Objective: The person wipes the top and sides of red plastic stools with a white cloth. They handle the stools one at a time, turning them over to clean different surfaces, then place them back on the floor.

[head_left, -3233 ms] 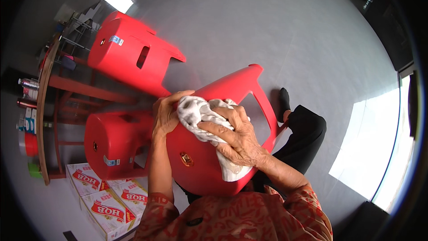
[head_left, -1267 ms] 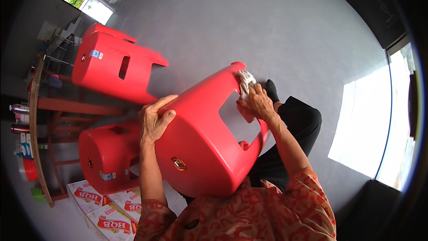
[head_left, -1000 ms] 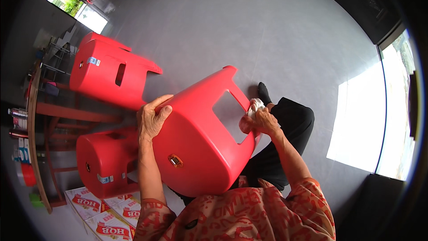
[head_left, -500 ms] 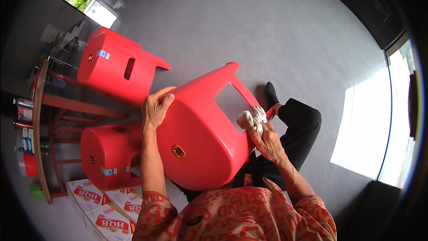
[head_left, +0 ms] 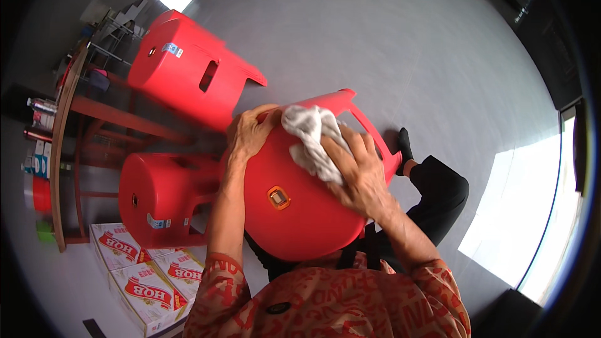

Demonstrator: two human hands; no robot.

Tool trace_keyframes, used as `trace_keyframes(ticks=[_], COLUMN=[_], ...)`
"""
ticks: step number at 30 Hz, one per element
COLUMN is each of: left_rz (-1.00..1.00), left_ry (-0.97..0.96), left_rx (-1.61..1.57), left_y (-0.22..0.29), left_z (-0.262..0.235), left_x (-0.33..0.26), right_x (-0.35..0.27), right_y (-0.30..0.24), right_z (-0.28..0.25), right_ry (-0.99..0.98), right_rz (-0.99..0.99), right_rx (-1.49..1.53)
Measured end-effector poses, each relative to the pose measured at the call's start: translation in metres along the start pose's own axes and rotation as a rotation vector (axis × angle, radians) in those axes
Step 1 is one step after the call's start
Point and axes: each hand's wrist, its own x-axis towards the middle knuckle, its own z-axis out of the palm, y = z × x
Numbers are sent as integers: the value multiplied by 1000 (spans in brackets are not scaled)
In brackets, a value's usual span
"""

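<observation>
A red plastic stool [head_left: 300,225] lies tilted across my lap, its seat facing me and its legs pointing away to the far right. An orange-rimmed fitting [head_left: 278,198] sits in the middle of the seat. My left hand [head_left: 251,133] grips the stool's far left edge, fingers curled over the rim. In my right hand [head_left: 360,172] is a bunched white cloth [head_left: 313,141], pressed against the upper part of the seat. Its fingers are closed on the cloth, and the folds partly hide them.
Two more red stools, a farther one [head_left: 188,69] and a nearer one [head_left: 156,197], stand at the left. Beside them is a wooden table [head_left: 69,119] with bottles and boxes on it. White and red cartons [head_left: 147,291] lie at lower left. Grey floor [head_left: 375,31] stretches beyond.
My right hand with the cloth has moved left, from the stool's leg side onto its seat. The stool has turned slightly, with my left hand still on its edge. The whole view has shifted.
</observation>
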Motion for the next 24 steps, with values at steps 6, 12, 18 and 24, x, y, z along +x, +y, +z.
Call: trace_keyframes(ticks=[6,12,18,24], left_rz=[-5,-137,-159,-100], left_ry=[-10,-117,-294,-315], left_rx=[-11,56,74,157], left_y=[-3,-1,13,24], left_z=[3,26,44,80], left_x=[36,75,89,99], right_x=[51,50,-3,-35], right_y=[30,39,41,58], right_z=[26,12,14,17], right_ry=[53,-85,-229,-228], right_rz=[-29,-74,-142,-111], right_rx=[-271,-377,-431,-410])
